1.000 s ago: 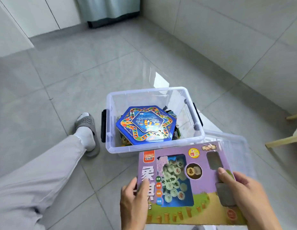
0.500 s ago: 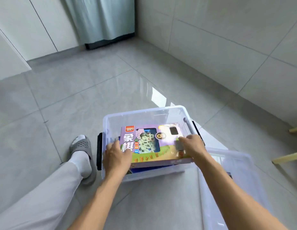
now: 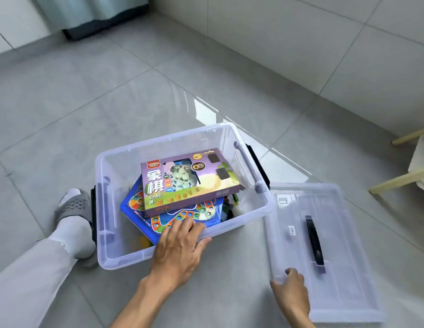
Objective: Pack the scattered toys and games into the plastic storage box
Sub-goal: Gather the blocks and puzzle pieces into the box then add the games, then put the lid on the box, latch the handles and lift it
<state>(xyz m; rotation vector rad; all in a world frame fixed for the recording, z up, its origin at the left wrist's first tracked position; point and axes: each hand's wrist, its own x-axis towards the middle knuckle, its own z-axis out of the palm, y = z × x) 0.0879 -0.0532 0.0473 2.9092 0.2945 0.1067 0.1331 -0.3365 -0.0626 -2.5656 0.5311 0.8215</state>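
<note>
At frame centre, the purple chess box [image 3: 187, 183] is lying inside the storage box [image 3: 125, 254]. The left hand [image 3: 180, 247] is resting straight-fingered on its near rim; the right hand [image 3: 291, 290] is gripping the lid [image 3: 336, 233] at lower right.

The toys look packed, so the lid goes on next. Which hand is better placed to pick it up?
Right. The right hand already touches the near corner of the lid on the floor, while the left hand rests on the storage box rim.
</note>
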